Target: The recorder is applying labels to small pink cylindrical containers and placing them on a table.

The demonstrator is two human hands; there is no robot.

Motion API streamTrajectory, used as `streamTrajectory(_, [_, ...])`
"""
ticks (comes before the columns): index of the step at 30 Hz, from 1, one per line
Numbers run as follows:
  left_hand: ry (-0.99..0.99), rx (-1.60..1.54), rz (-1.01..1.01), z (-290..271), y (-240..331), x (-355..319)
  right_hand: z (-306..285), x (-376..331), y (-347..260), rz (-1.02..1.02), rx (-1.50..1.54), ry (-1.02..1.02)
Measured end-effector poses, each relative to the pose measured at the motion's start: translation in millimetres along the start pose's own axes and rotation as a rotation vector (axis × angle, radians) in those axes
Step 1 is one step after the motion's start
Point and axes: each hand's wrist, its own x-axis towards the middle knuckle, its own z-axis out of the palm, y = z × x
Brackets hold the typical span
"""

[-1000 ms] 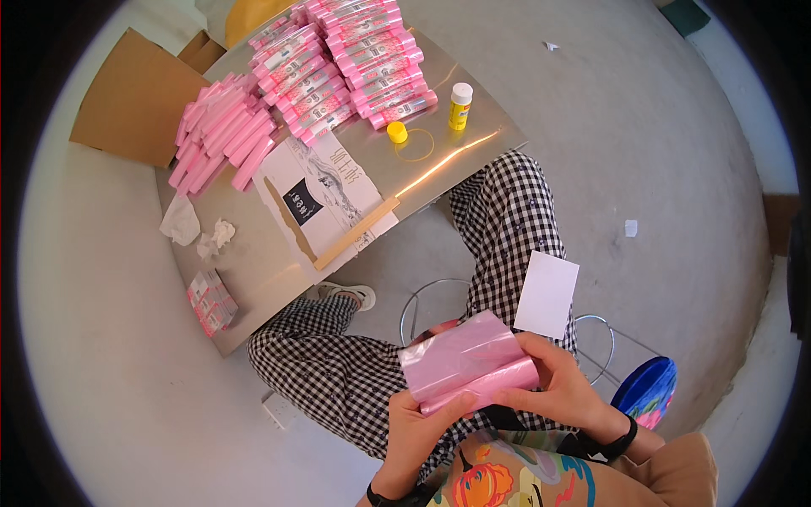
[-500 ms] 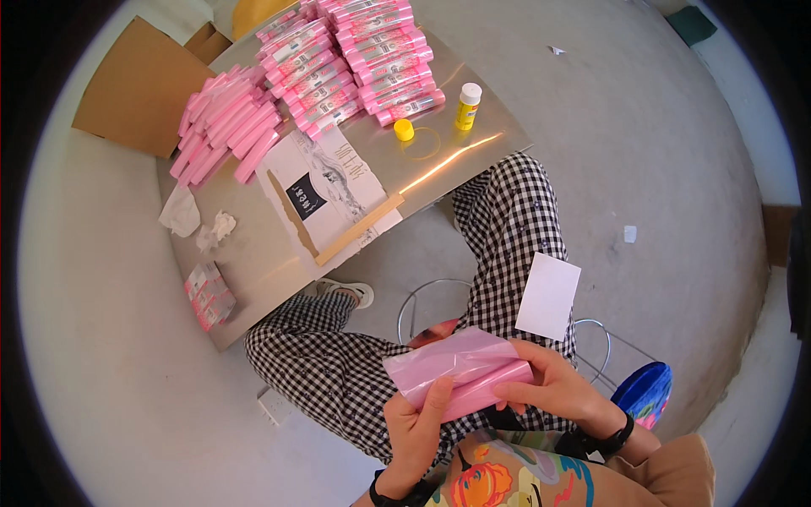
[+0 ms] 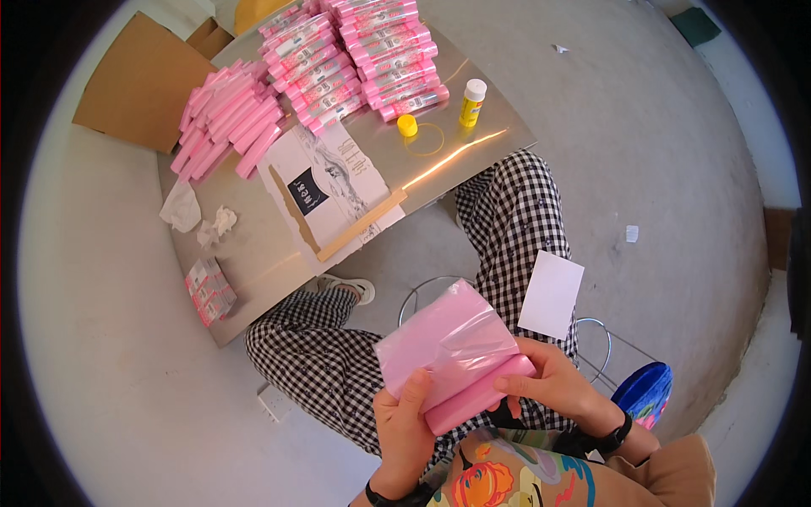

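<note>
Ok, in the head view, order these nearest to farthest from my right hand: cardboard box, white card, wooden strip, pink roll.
From your right hand:
1. Pink roll: gripped.
2. White card: right trouser leg.
3. Wooden strip: near edge of table.
4. Cardboard box: upper left.

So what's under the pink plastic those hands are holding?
Checkered trousers show around the pink plastic in the left hand and right hand; grey floor shows past its top edge. Whatever lies straight underneath is covered.
</note>
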Motion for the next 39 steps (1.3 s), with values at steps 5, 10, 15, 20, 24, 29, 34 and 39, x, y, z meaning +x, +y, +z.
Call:
streamTrajectory(5, [-0.015,0.012,0.051,-0.8,4.1,-3.0,-0.5,0.9,-2.2,0.020,-0.059,-0.046])
streamTrajectory(10, [-0.031,-0.008,0.047,-4.9,9.8,-7.4,3.1,5.0,-5.8,0.009,-0.068,-0.091])
streamTrajectory(15, [-0.112,0.084,0.118,-12.4,20.4,-11.4,10.8,8.2,-5.9,0.084,-0.070,-0.001])
streamTrajectory(20, [-0.127,0.158,0.178,-13.7,25.9,-11.6,12.6,9.6,-2.5,0.124,-0.054,-0.008])
streamTrajectory(24, [-0.126,0.259,0.278,-6.7,29.8,-11.4,15.8,12.5,4.3,0.158,-0.012,0.074])
streamTrajectory(29, [-0.009,0.283,0.297,-5.4,30.0,1.4,19.8,8.3,5.2,0.135,0.029,0.105])
streamTrajectory(34, [-0.137,-0.074,0.159,-33.8,17.5,22.6,14.9,3.0,0.6,0.145,0.138,0.068])
streamTrajectory(39, [-0.527,0.047,-0.210,-55.4,-2.1,19.8,3.8,6.5,0.5,0.163,0.348,0.137])
